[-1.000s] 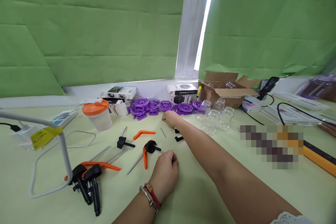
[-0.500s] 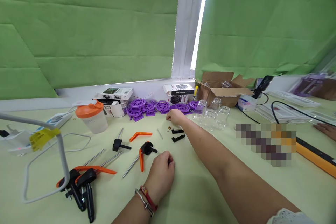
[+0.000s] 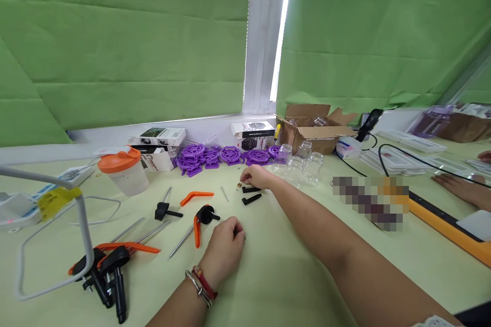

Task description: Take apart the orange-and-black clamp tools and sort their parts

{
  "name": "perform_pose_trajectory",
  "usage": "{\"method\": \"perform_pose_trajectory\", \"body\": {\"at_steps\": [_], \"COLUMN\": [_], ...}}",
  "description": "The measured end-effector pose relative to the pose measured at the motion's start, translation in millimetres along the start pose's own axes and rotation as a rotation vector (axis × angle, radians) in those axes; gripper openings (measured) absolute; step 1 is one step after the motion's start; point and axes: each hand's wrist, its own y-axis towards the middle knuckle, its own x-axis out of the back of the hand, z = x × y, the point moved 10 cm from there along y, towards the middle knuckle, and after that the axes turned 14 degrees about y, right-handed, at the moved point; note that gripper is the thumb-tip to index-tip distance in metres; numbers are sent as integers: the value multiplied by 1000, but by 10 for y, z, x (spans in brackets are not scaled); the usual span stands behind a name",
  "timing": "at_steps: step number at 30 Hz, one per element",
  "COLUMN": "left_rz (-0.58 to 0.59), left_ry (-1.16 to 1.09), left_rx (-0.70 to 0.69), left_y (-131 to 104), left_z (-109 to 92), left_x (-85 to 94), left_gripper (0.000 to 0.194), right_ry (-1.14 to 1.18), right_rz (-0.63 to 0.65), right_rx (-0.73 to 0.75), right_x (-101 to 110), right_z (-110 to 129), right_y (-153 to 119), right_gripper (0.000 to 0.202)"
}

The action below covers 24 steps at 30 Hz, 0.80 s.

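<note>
My left hand (image 3: 225, 245) rests on the table, fingers curled closed; a bit of something dark shows by the thumb, too little to name. My right hand (image 3: 258, 177) reaches forward, fingertips pinched down at small brass-coloured pieces (image 3: 239, 185). What the pinch holds, if anything, is hidden. Just below it lie two black plastic pieces, a ridged one (image 3: 251, 190) and a plain one (image 3: 251, 199). A thin metal pin (image 3: 224, 193) is to their left. Nearer my left hand are a black knob-like part (image 3: 207, 213), an orange angled piece (image 3: 197, 231) and another orange strip (image 3: 196, 197).
Purple round plastic parts (image 3: 230, 155) line the back, beside clear glass jars (image 3: 312, 167) and an open cardboard box (image 3: 303, 138). At left stand an orange-lidded cup (image 3: 128, 176), a grey wire frame (image 3: 87, 230) and assembled black-orange pieces (image 3: 115, 260). Another person's hand (image 3: 454, 187) is at right.
My right hand has come back from beside the purple parts to the brass-coloured pieces. My left hand stays closed on the table. The view has turned slightly right.
</note>
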Motion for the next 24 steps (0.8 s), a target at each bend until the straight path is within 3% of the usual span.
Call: {"method": "perform_pose_trajectory", "body": {"at_steps": [7, 11, 12, 16, 19, 21, 24], "left_rz": [44, 74, 53, -42, -42, -10, 16], "left_ry": [-177, -359, -391, -465, -498, -515, -541], "left_rx": [23, 46, 27, -56, -99, -122, -132], "left_y": [-2, 9, 13, -3, -35, -52, -68], "left_z": [43, 47, 24, -94, -175, -214, -223], "left_x": [-76, -121, -94, 36, 39, -6, -54], "left_gripper": [8, 4, 4, 6, 9, 10, 17], "right_ry": [59, 74, 104, 160, 69, 26, -21], "right_rz": [-74, -152, -120, 202, 173, 146, 50], "right_rx": [20, 65, 116, 313, 356, 362, 335], "right_x": [101, 195, 154, -250, -314, -310, -170], "right_z": [104, 331, 448, 924, 1048, 1034, 884], "right_y": [-86, -355, -476, -1126, -1435, -1466, -1269], "right_gripper": [21, 18, 15, 16, 14, 19, 16]}}
